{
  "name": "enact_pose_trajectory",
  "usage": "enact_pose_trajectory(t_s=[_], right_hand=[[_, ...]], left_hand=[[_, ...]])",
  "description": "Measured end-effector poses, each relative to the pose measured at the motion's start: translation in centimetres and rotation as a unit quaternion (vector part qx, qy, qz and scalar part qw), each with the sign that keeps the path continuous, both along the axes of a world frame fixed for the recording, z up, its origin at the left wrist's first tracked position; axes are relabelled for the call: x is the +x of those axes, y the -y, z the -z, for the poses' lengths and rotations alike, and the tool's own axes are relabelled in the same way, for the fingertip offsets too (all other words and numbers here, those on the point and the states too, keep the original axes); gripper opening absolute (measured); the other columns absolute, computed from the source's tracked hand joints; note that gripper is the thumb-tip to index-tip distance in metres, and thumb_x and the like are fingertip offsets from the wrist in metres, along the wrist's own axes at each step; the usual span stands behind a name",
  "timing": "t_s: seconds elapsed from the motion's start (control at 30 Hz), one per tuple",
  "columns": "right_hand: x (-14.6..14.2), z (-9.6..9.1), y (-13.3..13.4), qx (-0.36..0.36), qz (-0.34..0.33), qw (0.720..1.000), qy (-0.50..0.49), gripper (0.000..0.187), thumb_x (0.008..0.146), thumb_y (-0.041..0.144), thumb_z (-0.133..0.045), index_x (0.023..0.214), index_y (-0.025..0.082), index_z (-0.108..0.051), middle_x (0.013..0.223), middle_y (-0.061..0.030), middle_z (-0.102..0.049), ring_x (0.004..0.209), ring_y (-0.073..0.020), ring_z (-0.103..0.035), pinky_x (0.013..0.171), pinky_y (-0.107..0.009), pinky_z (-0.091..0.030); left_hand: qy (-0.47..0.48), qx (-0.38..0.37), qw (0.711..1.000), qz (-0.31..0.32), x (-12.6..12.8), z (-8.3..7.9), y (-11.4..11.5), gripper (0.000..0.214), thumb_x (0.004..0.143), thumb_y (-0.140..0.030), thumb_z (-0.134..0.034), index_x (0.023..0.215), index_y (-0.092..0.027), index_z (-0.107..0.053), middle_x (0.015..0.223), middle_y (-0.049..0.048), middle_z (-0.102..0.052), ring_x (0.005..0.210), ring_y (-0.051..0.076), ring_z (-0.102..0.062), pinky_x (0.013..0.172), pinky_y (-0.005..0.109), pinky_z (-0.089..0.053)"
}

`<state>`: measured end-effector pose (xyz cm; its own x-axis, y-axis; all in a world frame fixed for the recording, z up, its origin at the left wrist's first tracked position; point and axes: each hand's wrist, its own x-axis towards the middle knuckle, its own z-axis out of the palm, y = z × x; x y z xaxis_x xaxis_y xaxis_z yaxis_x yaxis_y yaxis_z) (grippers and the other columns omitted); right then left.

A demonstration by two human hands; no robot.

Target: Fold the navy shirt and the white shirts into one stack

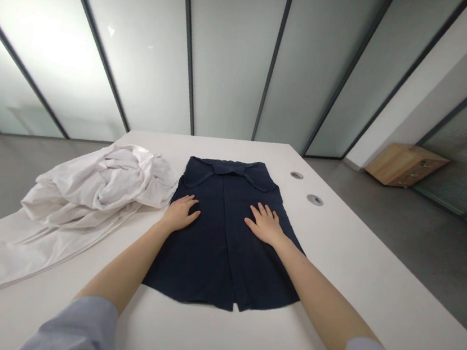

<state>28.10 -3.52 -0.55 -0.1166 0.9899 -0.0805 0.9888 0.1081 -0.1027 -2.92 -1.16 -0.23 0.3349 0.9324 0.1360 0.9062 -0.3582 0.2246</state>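
Note:
A dark navy skirt lies spread flat on the white table, its waistband toward the far edge and its hem toward me. A seam runs down its middle to a small slit at the hem. My left hand rests flat on the skirt's left side, fingers stretched out. On the right side of the cloth lies my right hand, palm down with the fingers spread. Neither hand grips the fabric.
A crumpled heap of white cloth lies on the left of the white table, one end trailing toward the near left. Two round cable holes are set in the tabletop at right. A wooden cabinet and frosted glass panels stand beyond.

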Motion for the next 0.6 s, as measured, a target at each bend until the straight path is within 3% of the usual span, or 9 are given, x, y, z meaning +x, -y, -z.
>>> enact_pose_trajectory(t_s=[0.37, 0.5, 0.6], right_hand=[[0.4, 0.7, -0.2, 0.008, -0.003, 1.000, -0.004, 0.069, 0.094, 0.062, -0.026, 0.151, 0.023, -0.032, 0.158, -0.0099, -0.022, 0.145, -0.0322, -0.016, 0.115, -0.053, -0.016], [0.9, 0.4, -0.2, 0.023, -0.010, 0.999, -0.024, 0.060, 0.095, 0.055, -0.034, 0.147, 0.024, -0.039, 0.156, -0.0087, -0.027, 0.144, -0.0300, -0.022, 0.114, -0.051, -0.021], [1.8, -0.3, -0.2, 0.029, -0.003, 0.999, -0.032, 0.052, 0.095, 0.044, -0.039, 0.140, 0.020, -0.049, 0.152, -0.0098, -0.036, 0.140, -0.0264, -0.032, 0.112, -0.043, -0.030]], left_hand=[[0.008, 0.009, 1.000, 0.003, 0.1, 0.1, 0.3, 0.059, 0.086, -0.050, -0.051, 0.130, -0.012, -0.057, 0.144, 0.0150, -0.047, 0.134, 0.031, -0.042, 0.112, 0.043, -0.033], [0.007, 0.021, 1.000, -0.013, 0.0, -0.2, 0.5, 0.052, 0.087, -0.043, -0.050, 0.126, -0.012, -0.059, 0.137, 0.0149, -0.054, 0.128, 0.028, -0.048, 0.111, 0.038, -0.035], [-0.002, 0.027, 0.999, -0.043, -0.1, -0.7, 0.6, 0.045, 0.088, -0.038, -0.048, 0.124, -0.015, -0.060, 0.127, 0.0121, -0.060, 0.120, 0.026, -0.053, 0.105, 0.036, -0.040]])
